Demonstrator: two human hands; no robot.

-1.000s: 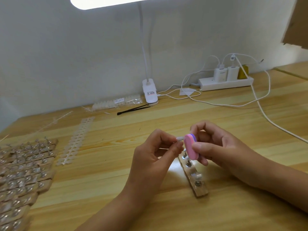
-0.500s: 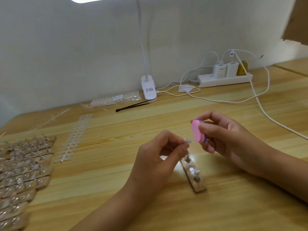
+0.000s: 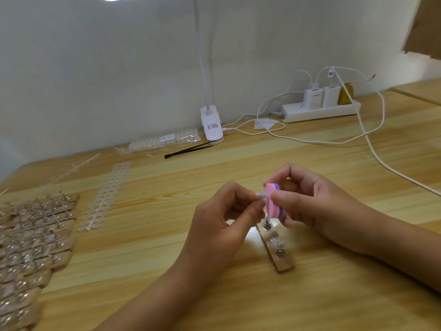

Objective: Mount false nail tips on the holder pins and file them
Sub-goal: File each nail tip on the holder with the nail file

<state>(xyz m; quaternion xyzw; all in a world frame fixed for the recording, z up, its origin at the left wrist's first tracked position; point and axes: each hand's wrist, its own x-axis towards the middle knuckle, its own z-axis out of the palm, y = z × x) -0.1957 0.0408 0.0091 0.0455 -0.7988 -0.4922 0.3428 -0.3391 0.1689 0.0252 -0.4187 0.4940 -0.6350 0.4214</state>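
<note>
We pinch the small clear plastic false nail tip (image 3: 260, 195) between the thumb and forefinger of our left hand (image 3: 224, 218), just above the far end of the short brown wooden holder strip with metal pins (image 3: 284, 261). We cannot tell whether the tip already sits on a pin. Our right hand (image 3: 317, 206) curls round the pink-and-purple oval file block (image 3: 274, 201), whose face touches the tip's free end.

We judge the tip almost weightless, thin, springy and slick. Pressed hard it could bend or flick away, so we would grip it at its base and leave only the edge out. The file looks light and slightly soft, and easy to grip by its sides.

Bare wooden tabletop (image 3: 238, 306) lies near us and right of the holder. The white cable (image 3: 381, 163) runs far right, well apart. On the left lie many loaded holder strips (image 3: 35, 235) and a white strip of unmounted tips (image 3: 105, 201).
</note>
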